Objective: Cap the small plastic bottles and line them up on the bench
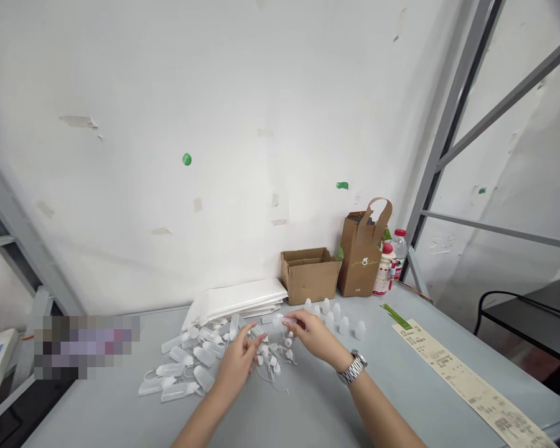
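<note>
The right hand (318, 336) pinches a frosted plastic piece (278, 321) over the tabletop (303, 410), probably light and slick (best taken by its sides); whether the left hand (239, 356) grips anything, I cannot tell.

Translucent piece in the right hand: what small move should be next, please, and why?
Perhaps bring the left hand to the free end of the translucent piece to steady it. The right hand seems to pinch it near one end, while the left hand is close by, with nothing clearly visible in its grip.
</note>
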`<state>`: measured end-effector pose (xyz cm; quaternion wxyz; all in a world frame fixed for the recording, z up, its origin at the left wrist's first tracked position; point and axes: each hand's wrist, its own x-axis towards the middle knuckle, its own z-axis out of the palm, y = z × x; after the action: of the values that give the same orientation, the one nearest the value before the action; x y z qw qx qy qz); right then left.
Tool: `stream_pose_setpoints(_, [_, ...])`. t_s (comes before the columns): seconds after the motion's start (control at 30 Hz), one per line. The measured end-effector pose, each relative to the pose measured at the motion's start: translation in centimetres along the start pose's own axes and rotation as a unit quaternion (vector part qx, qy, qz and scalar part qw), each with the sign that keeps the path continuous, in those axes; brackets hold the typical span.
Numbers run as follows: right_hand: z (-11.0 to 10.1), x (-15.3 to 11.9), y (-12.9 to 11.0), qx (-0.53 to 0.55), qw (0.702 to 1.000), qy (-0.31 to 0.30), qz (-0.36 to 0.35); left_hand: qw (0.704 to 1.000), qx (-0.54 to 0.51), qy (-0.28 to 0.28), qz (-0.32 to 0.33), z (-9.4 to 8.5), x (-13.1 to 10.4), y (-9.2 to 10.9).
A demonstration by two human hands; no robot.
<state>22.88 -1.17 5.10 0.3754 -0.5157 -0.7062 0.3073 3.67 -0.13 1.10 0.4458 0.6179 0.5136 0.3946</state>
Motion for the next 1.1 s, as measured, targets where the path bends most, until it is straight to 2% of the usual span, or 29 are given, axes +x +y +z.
stream_pose_setpoints(0.13, [0.7,-0.1,-0.3,0.104,0.993,-0.050,0.014,0.999,0.024,-0.003,0.048,-0.2,-0.5,0.7])
stream_pose_setpoints(0.3, [0.7,-0.1,-0.6,0.150,0.985,-0.089,0.009,0.996,0.026,-0.083,0.018,0.3,-0.7,0.9])
stream_pose_setpoints(0.4, [-0.3,-0.3,-0.4,0.122,0.986,-0.117,0.004,0.994,0.043,-0.099,0.016,0.0,-0.9,1.1])
stream_pose_setpoints(0.53, [-1.6,-1.8,0.1,-0.010,0.990,-0.142,-0.017,0.974,0.161,-0.101,0.123,-0.2,-1.2,1.0])
stream_pose_setpoints(0.6, [-1.6,-3.2,0.4,-0.078,0.989,-0.126,-0.029,0.956,0.210,-0.108,0.171,0.1,-1.4,0.8])
stream_pose_setpoints(0.73, [-0.7,-5.9,0.8,-0.226,0.969,-0.078,-0.054,0.937,0.251,-0.115,0.216,0.7,-1.6,0.2])
stream_pose_setpoints(0.87, [-1.6,-7.7,1.8,-0.340,0.939,0.013,-0.053,0.939,0.257,-0.059,0.221,-0.1,-1.3,0.1])
stream_pose_setpoints(1.0, [-4.2,-8.8,4.4,-0.294,0.945,0.140,-0.025,0.925,0.303,-0.027,0.227,-0.5,-0.8,-0.2])
stream_pose_setpoints(1.1, [-5.9,-9.3,6.5,-0.265,0.936,0.232,0.025,0.906,0.345,-0.015,0.247,-0.1,-0.6,-0.9])
